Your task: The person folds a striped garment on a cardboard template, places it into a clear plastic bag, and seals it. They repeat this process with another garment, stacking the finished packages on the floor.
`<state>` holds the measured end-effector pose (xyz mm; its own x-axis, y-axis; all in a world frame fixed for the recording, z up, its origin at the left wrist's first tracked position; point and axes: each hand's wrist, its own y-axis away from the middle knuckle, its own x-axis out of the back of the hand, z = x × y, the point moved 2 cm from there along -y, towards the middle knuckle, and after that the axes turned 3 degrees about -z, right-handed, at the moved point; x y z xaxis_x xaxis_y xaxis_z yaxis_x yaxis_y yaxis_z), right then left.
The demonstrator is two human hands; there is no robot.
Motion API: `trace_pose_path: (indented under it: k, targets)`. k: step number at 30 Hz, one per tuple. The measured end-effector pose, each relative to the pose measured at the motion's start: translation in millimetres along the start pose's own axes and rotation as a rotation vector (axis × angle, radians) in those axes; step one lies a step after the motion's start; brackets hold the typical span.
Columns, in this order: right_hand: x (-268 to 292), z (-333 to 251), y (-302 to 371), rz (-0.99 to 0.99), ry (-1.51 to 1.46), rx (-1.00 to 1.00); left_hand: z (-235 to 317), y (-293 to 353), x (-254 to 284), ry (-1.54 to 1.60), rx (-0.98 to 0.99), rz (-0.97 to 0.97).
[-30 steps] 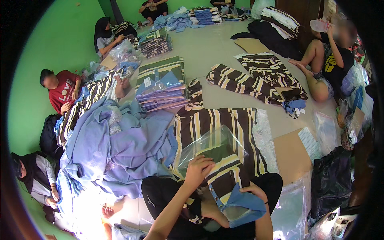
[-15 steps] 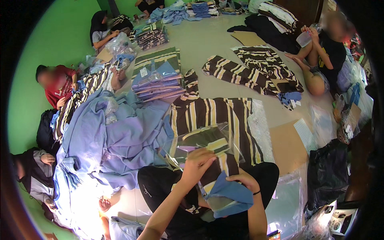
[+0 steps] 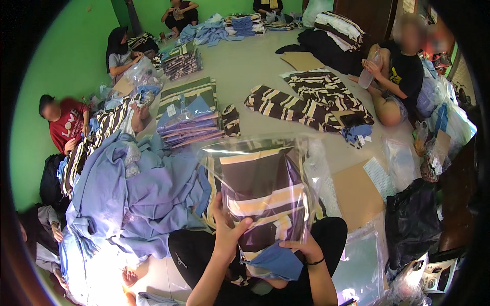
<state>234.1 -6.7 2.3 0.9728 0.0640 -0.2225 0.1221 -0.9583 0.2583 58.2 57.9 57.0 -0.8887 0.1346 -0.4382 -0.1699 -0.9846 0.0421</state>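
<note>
Held up over my lap is a folded dark brown shirt [image 3: 258, 176] with cream and yellow stripes. A clear plastic bag [image 3: 302, 158] covers most of it, while its blue part [image 3: 275, 261] sticks out at the lower end. My left hand [image 3: 228, 232] grips the shirt's lower left side, thumb in front and fingers partly behind. At the lower right, my right hand [image 3: 305, 249] pinches the edge near the blue part and the bag's mouth. Part of another striped garment on the floor is hidden behind the bag.
A heap of blue cloth [image 3: 138, 188] lies to my left. Beyond it stands a stack of bagged shirts [image 3: 186, 117]. Striped garments [image 3: 301, 109] spread across the floor ahead. Cardboard [image 3: 360, 188] and a black plastic bag [image 3: 413, 211] lie to my right. Several people sit around.
The shirt has gone farther into the clear bag and is raised, its striped face toward me. My left hand has moved from the bag's mouth to the shirt's left side. The view has shifted slightly.
</note>
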Motion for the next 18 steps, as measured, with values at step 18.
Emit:
trace_pose_path:
  k: [18]
  targets:
    - [48.9, 118.9, -150.0, 0.080, 0.000, -0.239, -166.8, -78.9, 94.0, 0.066, 0.858, 0.142]
